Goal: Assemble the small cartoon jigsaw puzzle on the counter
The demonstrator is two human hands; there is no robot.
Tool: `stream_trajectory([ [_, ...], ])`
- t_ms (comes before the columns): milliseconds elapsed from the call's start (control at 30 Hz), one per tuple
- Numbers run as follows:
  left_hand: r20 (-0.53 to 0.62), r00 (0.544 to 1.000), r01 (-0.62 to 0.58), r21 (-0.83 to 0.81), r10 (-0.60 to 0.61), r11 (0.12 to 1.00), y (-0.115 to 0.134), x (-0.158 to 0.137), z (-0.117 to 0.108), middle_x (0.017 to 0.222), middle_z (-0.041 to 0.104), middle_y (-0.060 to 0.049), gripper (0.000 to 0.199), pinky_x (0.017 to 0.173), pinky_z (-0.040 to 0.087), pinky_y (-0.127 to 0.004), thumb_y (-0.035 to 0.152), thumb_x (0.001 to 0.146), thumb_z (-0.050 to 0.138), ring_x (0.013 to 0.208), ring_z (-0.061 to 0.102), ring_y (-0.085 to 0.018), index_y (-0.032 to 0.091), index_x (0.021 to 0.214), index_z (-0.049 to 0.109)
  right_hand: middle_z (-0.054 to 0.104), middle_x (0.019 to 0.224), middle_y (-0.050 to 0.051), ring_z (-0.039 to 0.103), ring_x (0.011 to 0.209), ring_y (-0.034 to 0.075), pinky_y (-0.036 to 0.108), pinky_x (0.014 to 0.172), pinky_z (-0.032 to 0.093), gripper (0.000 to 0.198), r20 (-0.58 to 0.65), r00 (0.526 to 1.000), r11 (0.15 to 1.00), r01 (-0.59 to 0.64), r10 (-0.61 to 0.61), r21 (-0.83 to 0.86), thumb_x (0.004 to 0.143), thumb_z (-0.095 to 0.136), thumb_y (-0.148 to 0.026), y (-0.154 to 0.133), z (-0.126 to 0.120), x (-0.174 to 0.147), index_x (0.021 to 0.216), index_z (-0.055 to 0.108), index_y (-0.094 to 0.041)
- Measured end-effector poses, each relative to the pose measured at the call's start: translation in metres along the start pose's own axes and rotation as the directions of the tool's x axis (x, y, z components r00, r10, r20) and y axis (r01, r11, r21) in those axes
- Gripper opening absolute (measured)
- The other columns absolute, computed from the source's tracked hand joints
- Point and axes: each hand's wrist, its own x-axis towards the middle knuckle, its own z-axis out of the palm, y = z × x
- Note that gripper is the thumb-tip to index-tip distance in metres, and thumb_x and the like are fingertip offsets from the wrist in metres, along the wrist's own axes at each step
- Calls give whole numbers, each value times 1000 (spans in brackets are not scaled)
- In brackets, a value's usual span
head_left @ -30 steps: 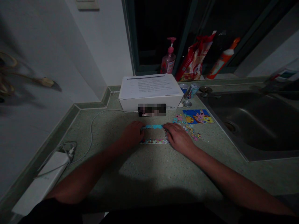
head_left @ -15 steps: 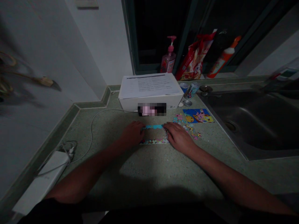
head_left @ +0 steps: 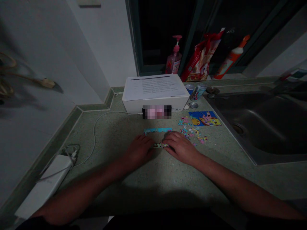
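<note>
A jigsaw puzzle border (head_left: pixel 158 130) lies flat on the counter, with a bright blue strip along its far side and a multicoloured near side. Its middle shows bare counter. My left hand (head_left: pixel 141 147) rests palm down over the near left corner, fingers stretched onto the border. My right hand (head_left: pixel 181 146) lies over the near right corner, with its thumb apart from the fingers at the near edge. Both hands are open and touch the border, hiding its left and right sides. Loose jigsaw pieces (head_left: pixel 192 131) are scattered just right of my right hand.
A picture card (head_left: pixel 205 118) lies beyond the loose pieces. Behind stand a white box (head_left: pixel 153 103) with a printed sheet (head_left: pixel 155 87) and a tin (head_left: pixel 199 92). A sink (head_left: pixel 263 124) is at right; a power strip (head_left: pixel 46 185) with a cable lies at left.
Both hands have slid toward me along the puzzle border, from its far corners to its near ones. The blue far strip is now more exposed, the near edge more covered.
</note>
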Motion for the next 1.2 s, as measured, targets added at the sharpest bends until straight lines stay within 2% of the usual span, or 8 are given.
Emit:
stream_trajectory([
  [233,-82,991,-97,47,101,994,-5,-2,18,112,79,-4,15,99,59,-46,17,102,68,105,72,-26,22,114,75,76,110,10,70,114,32,53,101,60,14,13,1000,1000,4,-4,-2,105,68,-21,0,0,0,116,76,-23],
  [400,-112,988,-103,29,106,994,-5,-4,20,113,80,-3,21,100,60,-45,13,100,68,106,73,-25,25,115,76,77,110,10,71,113,31,51,101,60,15,23,1000,1000,2,-2,4,106,67,-21,-2,0,0,117,77,-23],
  [500,-119,992,-43,-14,41,999,-8,-7,18,116,80,-4,23,103,61,-46,15,99,69,108,74,-26,26,118,76,78,114,11,71,116,32,53,102,60,18,0,1000,1000,-13,13,-2,107,65,-25,2,-1,0,120,77,-24],
  [567,-165,983,69,-57,-77,996,-13,-7,15,124,79,-7,27,107,60,-48,16,100,67,115,74,-28,25,125,73,79,119,11,72,118,33,54,104,59,23,-50,996,997,-77,75,-29,108,61,-25,8,-3,-1,125,76,-26],
  [633,-223,945,217,-118,-239,969,-20,-7,12,134,75,-11,33,112,59,-51,16,101,63,125,71,-31,23,134,69,80,120,11,73,117,33,55,105,58,29,-113,981,983,-169,160,-74,108,55,-23,16,-6,-2,128,76,-27],
  [733,-197,905,330,-234,-377,914,-29,-5,9,138,72,-16,41,112,60,-49,14,101,58,127,71,-30,17,142,62,81,117,12,74,112,34,58,104,59,38,-175,952,956,-274,253,-107,106,49,-18,25,-10,-4,133,75,-26],
  [867,-162,901,339,-315,-402,887,-28,-5,9,139,71,-16,43,113,59,-50,14,100,55,128,72,-30,18,142,59,82,118,13,75,110,36,60,100,61,44,-168,942,947,-309,292,-87,104,48,-18,29,-10,-4,138,74,-26],
  [1200,-157,926,276,-338,-343,900,-23,-5,14,137,71,-15,46,114,58,-52,9,96,54,127,70,-28,21,140,57,81,118,13,75,112,33,54,104,61,40,-159,951,958,-279,265,-74,102,50,-15,26,-4,-5,134,73,-21],
])
